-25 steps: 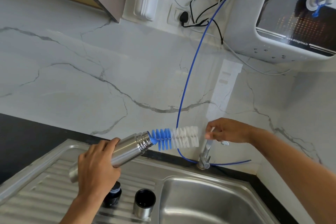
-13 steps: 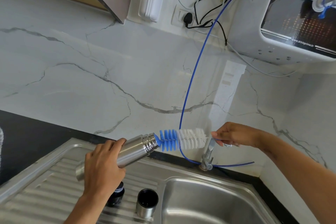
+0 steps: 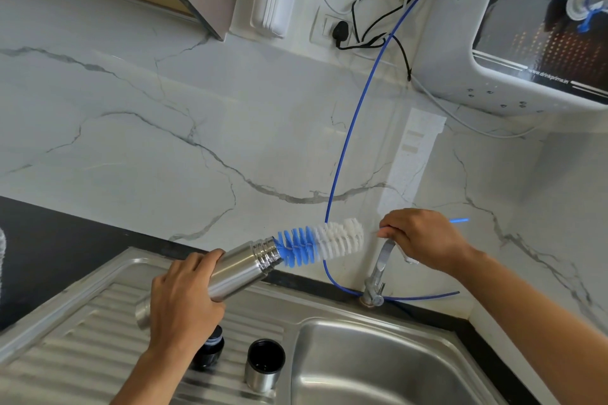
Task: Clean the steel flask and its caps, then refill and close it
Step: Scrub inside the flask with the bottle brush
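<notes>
Left hand (image 3: 184, 302) gripping steel flask (image 3: 237, 268), water purifier (image 3: 513, 43) reading "drinkprime.in"

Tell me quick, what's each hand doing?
Left hand: holding the flask.
Right hand: fingers holding the brush handle.

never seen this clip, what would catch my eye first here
The blue-and-white bottle brush, its tip at the mouth of the tilted steel flask over the sink's drainboard. The left hand grips the flask, the right hand the brush handle. Two caps stand below.
</notes>
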`<state>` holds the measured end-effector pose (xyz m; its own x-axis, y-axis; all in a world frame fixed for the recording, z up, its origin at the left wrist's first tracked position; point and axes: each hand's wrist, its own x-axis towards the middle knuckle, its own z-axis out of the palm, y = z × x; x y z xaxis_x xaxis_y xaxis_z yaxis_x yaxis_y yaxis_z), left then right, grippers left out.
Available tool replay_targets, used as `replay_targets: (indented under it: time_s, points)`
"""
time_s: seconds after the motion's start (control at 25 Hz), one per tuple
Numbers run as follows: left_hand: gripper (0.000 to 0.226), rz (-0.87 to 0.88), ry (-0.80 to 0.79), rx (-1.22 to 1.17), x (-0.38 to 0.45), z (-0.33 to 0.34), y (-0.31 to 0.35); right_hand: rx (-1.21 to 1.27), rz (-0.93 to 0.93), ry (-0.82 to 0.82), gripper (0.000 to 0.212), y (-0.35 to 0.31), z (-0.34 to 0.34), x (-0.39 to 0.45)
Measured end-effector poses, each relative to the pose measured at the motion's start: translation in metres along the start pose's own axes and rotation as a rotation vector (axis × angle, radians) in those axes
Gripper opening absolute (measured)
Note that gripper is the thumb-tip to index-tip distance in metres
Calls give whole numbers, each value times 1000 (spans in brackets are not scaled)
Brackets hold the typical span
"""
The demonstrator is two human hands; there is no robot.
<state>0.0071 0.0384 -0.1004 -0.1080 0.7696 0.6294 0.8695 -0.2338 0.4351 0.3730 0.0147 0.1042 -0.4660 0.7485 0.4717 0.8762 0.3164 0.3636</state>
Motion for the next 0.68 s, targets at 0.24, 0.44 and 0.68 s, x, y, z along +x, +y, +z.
replay_targets:
  time_s: [0.24, 0.44, 0.68]
  points:
    - [89, 26, 21, 3, 1, 0, 2, 287, 219, -354, 42, 27, 11, 2]
    - [89, 21, 44, 10, 0, -1, -1, 553, 316, -491, 50, 22, 21, -10]
    - [89, -86, 105, 0, 4, -4, -9, 773, 473, -477, 67, 26, 30, -37]
